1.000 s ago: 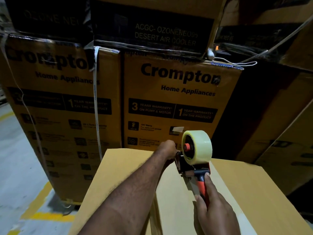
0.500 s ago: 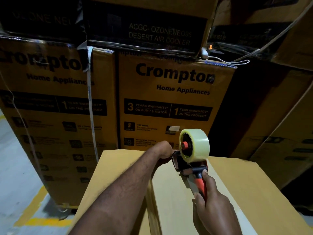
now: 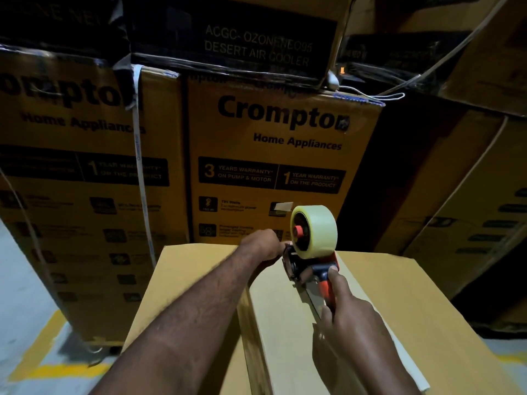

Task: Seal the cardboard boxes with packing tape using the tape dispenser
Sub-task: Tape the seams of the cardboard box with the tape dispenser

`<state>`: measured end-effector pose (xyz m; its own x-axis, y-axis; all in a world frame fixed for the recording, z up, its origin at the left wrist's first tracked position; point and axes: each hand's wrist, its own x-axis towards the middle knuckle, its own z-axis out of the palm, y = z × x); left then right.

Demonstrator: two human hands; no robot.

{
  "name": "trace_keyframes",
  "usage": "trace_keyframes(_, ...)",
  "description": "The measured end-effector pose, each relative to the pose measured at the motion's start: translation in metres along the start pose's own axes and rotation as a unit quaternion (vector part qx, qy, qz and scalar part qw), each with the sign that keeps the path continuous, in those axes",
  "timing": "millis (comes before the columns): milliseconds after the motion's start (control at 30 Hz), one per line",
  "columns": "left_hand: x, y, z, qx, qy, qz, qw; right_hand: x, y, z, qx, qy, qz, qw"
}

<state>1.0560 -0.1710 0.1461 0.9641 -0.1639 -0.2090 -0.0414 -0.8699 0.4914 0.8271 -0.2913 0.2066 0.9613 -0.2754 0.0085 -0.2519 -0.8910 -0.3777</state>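
Atop the plain cardboard box (image 3: 413, 309), the right hand (image 3: 350, 317) is wrapped round the red handle of the tape dispenser (image 3: 310, 263), whose nose sits on the box's middle seam near the far edge. The left hand (image 3: 262, 246) is curled against the dispenser's front; whether it holds anything is hidden. Behind stand printed Crompton cartons (image 3: 271, 155); yellow lines (image 3: 42, 346) mark the floor.

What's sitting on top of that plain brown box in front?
A tape dispenser with its roll sits near the box's far edge. The right hand grips its handle and the left hand is at its front. The left fingers, and whatever lies beneath both arms, are hidden.
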Motion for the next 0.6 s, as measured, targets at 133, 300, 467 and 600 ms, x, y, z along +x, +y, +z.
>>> trace_keyframes(133,-0.004,0.001,0.002,0.040,0.022,0.024,0.999,-0.014,0.008,-0.002,-0.015,-0.004,-0.007,1.000)
trace_keyframes(300,-0.024,0.010,0.011,0.100,0.113,0.067,0.986,-0.029,0.014,-0.008,-0.036,-0.015,-0.003,0.999)
trace_keyframes(467,-0.046,0.011,0.028,0.057,0.133,0.160,0.976,-0.030,0.015,-0.007,-0.020,-0.007,-0.022,1.000)
trace_keyframes(600,-0.048,0.001,0.019,0.054,0.056,0.177,0.981,-0.028,0.021,-0.009,0.003,0.011,-0.011,1.000)
